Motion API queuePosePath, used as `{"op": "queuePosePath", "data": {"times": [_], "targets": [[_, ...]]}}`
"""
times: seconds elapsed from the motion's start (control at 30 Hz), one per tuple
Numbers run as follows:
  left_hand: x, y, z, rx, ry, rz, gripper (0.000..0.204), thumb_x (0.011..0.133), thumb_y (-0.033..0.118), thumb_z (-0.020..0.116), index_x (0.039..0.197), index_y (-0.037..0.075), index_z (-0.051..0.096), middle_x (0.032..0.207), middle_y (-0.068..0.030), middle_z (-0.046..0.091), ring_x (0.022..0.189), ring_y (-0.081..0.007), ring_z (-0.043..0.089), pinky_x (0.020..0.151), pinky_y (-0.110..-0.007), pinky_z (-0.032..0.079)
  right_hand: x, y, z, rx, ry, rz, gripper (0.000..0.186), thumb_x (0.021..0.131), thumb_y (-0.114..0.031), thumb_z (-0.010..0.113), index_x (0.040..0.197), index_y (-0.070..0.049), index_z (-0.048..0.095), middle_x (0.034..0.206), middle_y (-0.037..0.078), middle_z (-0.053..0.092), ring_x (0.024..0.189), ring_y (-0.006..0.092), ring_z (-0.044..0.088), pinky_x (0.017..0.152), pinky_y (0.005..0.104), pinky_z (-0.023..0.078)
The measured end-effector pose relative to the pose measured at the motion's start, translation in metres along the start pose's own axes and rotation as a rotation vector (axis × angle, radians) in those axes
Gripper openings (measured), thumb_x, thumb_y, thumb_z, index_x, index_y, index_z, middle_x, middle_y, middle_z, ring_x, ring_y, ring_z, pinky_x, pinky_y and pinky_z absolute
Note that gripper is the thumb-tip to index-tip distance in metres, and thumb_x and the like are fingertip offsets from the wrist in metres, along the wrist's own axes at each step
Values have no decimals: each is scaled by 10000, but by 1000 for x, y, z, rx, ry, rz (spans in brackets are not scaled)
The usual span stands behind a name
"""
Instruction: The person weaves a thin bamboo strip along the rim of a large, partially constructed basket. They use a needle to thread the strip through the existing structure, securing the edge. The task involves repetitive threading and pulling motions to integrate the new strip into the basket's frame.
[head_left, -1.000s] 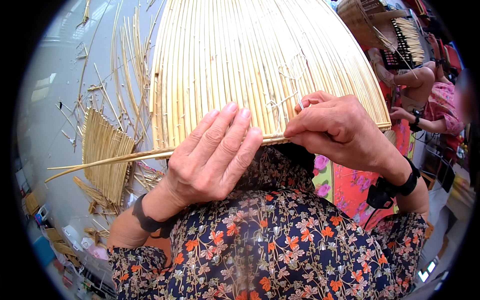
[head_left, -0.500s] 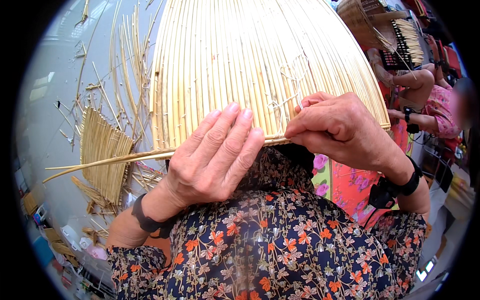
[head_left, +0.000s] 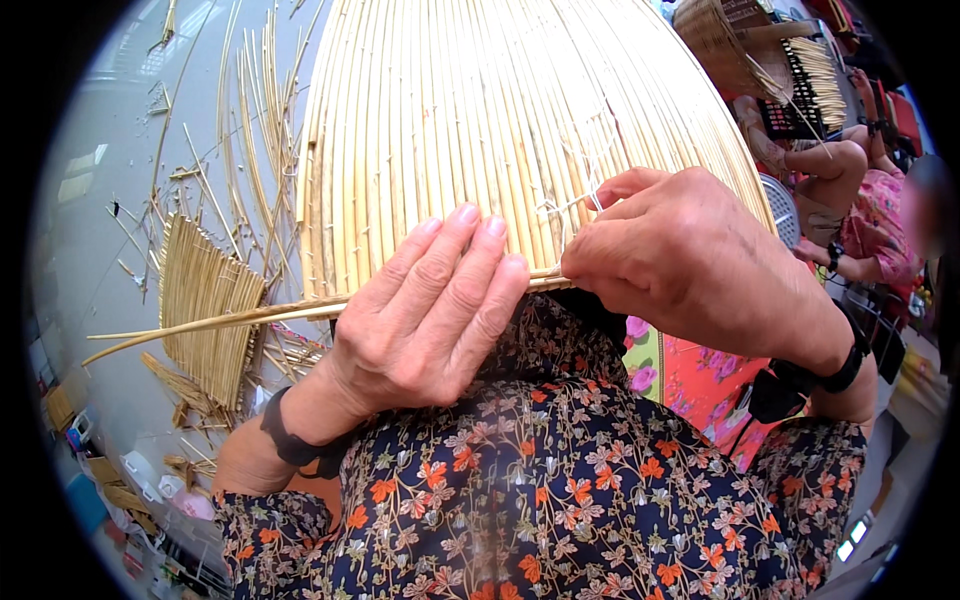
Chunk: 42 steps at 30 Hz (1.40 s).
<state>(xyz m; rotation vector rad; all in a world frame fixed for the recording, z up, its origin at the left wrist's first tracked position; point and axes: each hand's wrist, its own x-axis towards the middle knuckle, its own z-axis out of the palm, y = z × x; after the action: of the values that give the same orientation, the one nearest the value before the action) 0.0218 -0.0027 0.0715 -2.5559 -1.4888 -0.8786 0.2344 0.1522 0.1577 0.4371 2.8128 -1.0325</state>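
Observation:
A large mat of pale reeds (head_left: 430,130), its stalks lying side by side, spreads before me with its near edge at my lap. My left hand (head_left: 425,310) lies flat on that edge, fingers stretched out. Under its palm run long thin strips (head_left: 220,320) along the edge, their loose ends sticking out to the left. My right hand (head_left: 660,240) is closed in a pinch at the edge, right of the left hand. White string (head_left: 575,205) lies in loose loops on the reeds and runs to its fingers; the fingertips are partly hidden.
A smaller reed panel (head_left: 210,310) and loose reed scraps (head_left: 260,150) lie on the grey floor at left. At far right sits another person (head_left: 850,200) beside a black crate (head_left: 795,100) with reed bundles. Flowered red cloth (head_left: 700,380) shows beside my lap.
My right hand has turned and shifted slightly left along the edge, its forearm swinging outward. The string loops have drawn a little smaller. My left hand stays in place.

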Motion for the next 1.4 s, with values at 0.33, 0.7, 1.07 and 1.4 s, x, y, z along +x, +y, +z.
{"op": "queuePosePath", "data": {"times": [0.33,0.7,1.07,1.4], "targets": [[3,-3,7,26,34,45,262,944,110,687,1143,-32,779,1168,-225,788,1136,-379,779,993,-460,634,17,2,-2,-163,-50,-138,177,803,-101,713,737,-41,560,655,121,563,685,360,653,902,443,575],[19,-14,4,46,73,102,292,924,108,691,1156,-52,768,1136,-230,782,1096,-381,784,939,-461,652,18,-5,-28,-448,-8,-275,139,834,-132,701,754,-57,615,647,64,550,647,291,636,909,415,561],[28,-17,12,25,70,122,274,923,94,691,1134,-64,767,1111,-216,782,1061,-373,789,916,-457,659,15,11,-19,-442,-66,-266,148,855,-98,673,781,-33,562,722,132,591,741,350,663,854,442,544],[31,-21,7,66,63,106,250,914,90,725,1107,-63,768,1110,-203,778,1043,-348,788,896,-447,664,19,-1,-14,-530,-50,-141,158,919,-151,636,860,-34,549,764,108,606,782,346,672,844,443,534]]}}
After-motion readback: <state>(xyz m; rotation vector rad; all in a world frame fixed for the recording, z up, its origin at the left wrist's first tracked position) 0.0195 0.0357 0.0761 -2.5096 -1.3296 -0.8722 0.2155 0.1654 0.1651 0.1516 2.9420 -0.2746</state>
